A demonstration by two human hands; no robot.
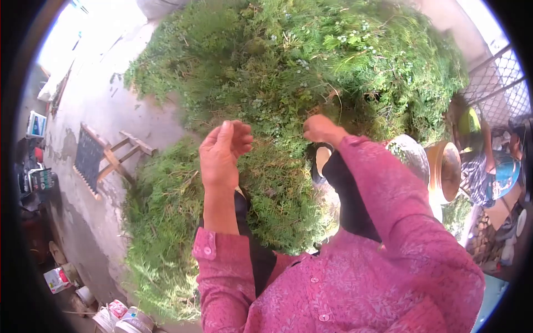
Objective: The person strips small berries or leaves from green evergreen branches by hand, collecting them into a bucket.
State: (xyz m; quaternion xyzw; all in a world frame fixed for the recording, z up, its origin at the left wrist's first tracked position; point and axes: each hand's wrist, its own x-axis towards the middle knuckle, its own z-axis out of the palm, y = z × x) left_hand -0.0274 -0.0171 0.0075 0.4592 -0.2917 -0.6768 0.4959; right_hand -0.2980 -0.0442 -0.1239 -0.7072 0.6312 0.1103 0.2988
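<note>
Where the great heap of feathery green foliage (288, 72) is piled on the concrete floor (100, 105), both hands are raised against its near side. The left hand (222, 152) is held with fingers curled loosely inward, and nothing can be seen pinched in it. The right hand (321, 129) is closed among the fine sprigs, though what it grips cannot be told. Pink patterned sleeves are worn. Left of the heap, a slatted wooden frame (108, 158) lies flat. Right of the heap, a rounded metal pot (444, 169) is seen. No writing can be read.
</note>
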